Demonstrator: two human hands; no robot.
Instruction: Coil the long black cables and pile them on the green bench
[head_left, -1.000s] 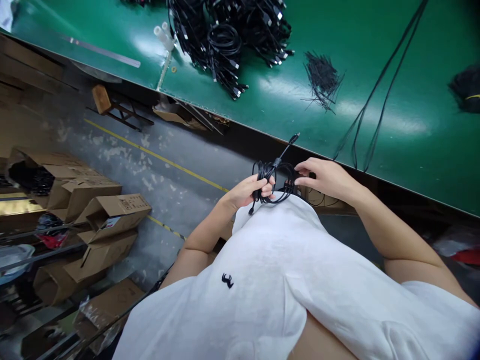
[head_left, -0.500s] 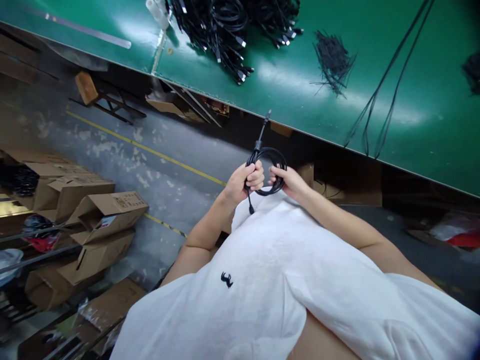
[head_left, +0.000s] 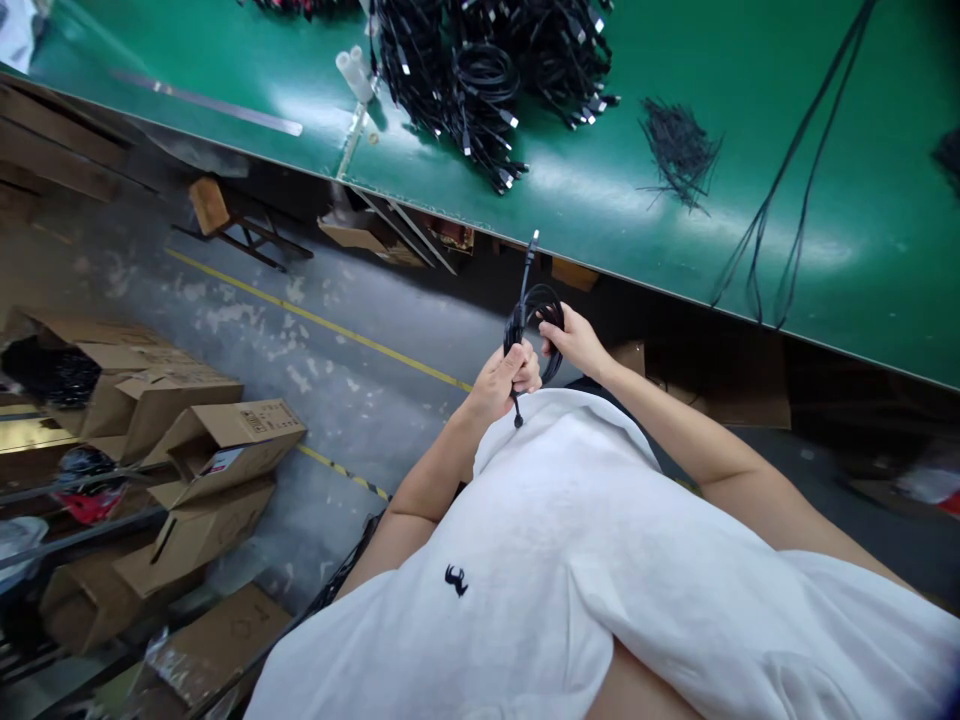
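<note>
A coiled black cable (head_left: pixel 544 297) is held in front of my body, just off the table's near edge. My left hand (head_left: pixel 511 380) is closed round the coil's left side. From that grip one end rises with a light metal plug (head_left: pixel 535 240), while another end with a dark tip (head_left: pixel 518 420) hangs below. My right hand (head_left: pixel 576 338) grips the coil's right side between thumb and fingers. Across the table edge lies a heap of similar black cables (head_left: pixel 480 80) with silver plugs.
The green table (head_left: pixel 615 190) spans the top. On it lie thin black ties (head_left: pixel 681 150), long dark strands (head_left: pixel 799 190), white rolls (head_left: pixel 354 75) and a metal strip (head_left: pixel 210 102). Open cardboard boxes (head_left: pixel 232 450) stand at the left; a stool (head_left: pixel 210 205) is under the table.
The view has shifted slightly, so the table things sit lower and further right. The coil has turned and looks narrower, and my right hand has risen relative to my left.
</note>
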